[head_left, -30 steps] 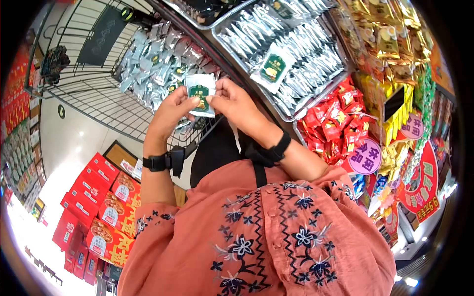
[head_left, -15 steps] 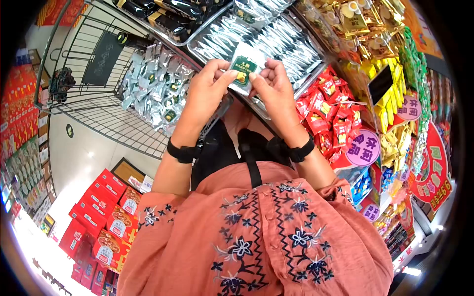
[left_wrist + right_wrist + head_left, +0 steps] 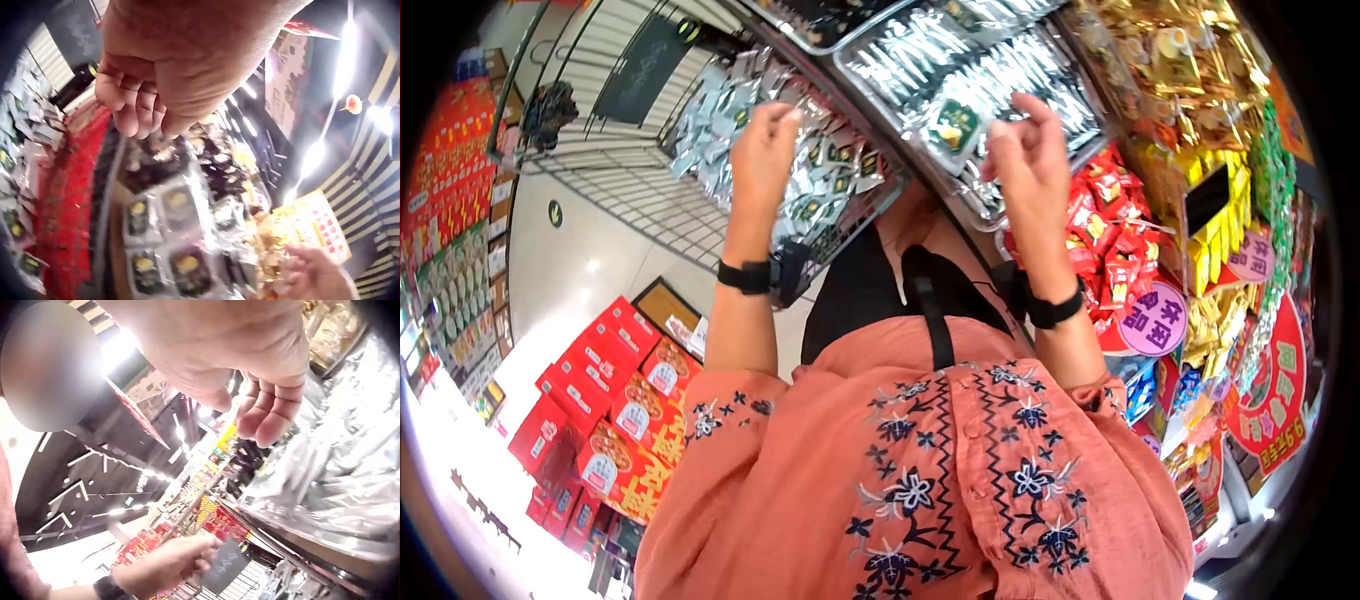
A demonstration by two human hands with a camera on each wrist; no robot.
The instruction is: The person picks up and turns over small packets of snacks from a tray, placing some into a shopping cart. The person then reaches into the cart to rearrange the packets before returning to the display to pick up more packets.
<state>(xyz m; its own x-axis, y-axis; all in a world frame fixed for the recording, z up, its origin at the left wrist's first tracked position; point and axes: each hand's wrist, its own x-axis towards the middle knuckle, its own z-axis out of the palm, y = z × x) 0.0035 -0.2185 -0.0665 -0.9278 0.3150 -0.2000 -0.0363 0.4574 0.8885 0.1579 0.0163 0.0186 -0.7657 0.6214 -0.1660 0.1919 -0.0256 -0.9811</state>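
Observation:
My left hand point(image 3: 762, 160) is raised over the wire cart's near end, its fingers loosely curled around nothing. Beneath it in the head view lies a heap of silver packets point(image 3: 825, 165), some with green labels. To the right, my right hand point(image 3: 1032, 165) hovers at the tray point(image 3: 992, 212) with fingers loosely bent and nothing held. Rows of silver packets point(image 3: 1020, 70) fill that tray, and a larger white packet with a green label point(image 3: 950, 135) lies face up on them, just left of my right fingertips. Both wrist views show empty fingers.
The wire cart point(image 3: 610, 175) stands to the left. Red snack packs point(image 3: 1120, 240) border the tray, with yellow packs point(image 3: 1228, 200) and gold packs point(image 3: 1175, 60) beyond. A purple round sign point(image 3: 1152, 318) hangs low at right. Red boxes point(image 3: 590, 370) are stacked at lower left.
Both hands held a white, green-labelled packet, first by the cart, then over the tray. Now they are apart and empty, the left back toward the cart, the right at the tray.

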